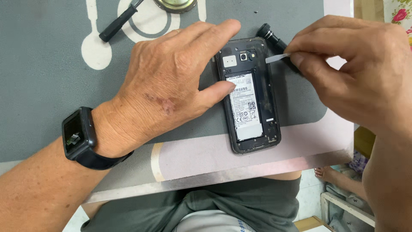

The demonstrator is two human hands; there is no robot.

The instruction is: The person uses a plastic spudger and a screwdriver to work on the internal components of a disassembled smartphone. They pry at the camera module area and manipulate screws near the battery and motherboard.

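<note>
The left hand (171, 81) lay open, steadying the light, fragile opened phone (251, 94) by its left edge, while the right hand (356, 68) pinched a thin pry tool (276, 58).

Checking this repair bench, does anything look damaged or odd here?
The phone lies with its back cover off, battery exposed. The left hand steadies it; the right hand pinches a thin metal strip at its edge.
</note>
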